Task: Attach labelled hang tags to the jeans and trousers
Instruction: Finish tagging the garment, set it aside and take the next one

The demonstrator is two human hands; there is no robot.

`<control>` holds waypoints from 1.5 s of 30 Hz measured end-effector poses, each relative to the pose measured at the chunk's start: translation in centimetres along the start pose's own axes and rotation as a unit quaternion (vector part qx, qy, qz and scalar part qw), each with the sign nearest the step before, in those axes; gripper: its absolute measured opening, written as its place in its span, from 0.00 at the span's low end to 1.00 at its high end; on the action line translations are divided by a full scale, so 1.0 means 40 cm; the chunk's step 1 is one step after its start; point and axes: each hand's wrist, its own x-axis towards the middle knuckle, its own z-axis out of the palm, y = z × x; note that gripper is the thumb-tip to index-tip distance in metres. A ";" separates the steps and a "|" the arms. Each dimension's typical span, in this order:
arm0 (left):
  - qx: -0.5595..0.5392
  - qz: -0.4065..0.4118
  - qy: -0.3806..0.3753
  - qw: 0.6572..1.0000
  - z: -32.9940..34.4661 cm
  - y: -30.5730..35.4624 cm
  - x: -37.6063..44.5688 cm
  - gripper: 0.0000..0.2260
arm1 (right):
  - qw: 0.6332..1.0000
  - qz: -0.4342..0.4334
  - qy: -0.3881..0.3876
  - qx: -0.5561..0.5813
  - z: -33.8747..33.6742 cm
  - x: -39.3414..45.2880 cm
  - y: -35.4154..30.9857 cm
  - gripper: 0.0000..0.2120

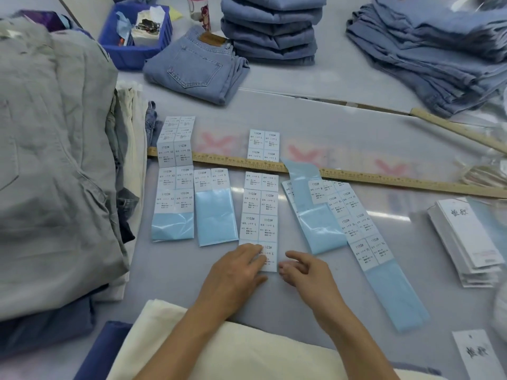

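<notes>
Several strips of white size stickers on pale blue backing lie side by side on the table. My left hand (pixel 239 270) presses its fingers on the lowest sticker of the middle strip (pixel 260 215), marked L. Just right of that strip's bottom edge is my right hand (pixel 304 267), fingers loosely curled and holding nothing. A stack of white hang tags (pixel 466 239) sits at the right, and a single hang tag (pixel 476 352) lies at the lower right. Folded light blue jeans (pixel 197 67) lie at the back.
A tall pile of grey and cream trousers (pixel 55 160) fills the left. Stacks of folded jeans (pixel 271 28) stand at the back, more (pixel 430 53) at the far right. A wooden ruler (pixel 356 176) crosses the table; a blue bin (pixel 134 31) sits far left.
</notes>
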 end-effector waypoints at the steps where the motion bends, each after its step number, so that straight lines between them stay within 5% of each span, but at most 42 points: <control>1: 0.024 0.015 0.022 0.999 0.006 0.001 0.002 0.10 | 0.999 0.017 0.004 0.050 0.013 -0.005 -0.001 0.11; 8: 0.041 0.020 0.065 0.997 0.023 -0.004 -0.001 0.07 | 0.979 0.062 0.004 0.196 0.031 -0.013 -0.002 0.06; 35: -0.048 -0.026 0.075 0.996 0.002 0.004 0.006 0.12 | 0.993 -0.091 0.011 0.077 0.055 0.008 0.035 0.08; 45: -0.147 -0.053 0.018 0.988 -0.016 -0.003 0.001 0.06 | 0.994 -0.108 0.004 0.005 0.059 0.012 0.044 0.08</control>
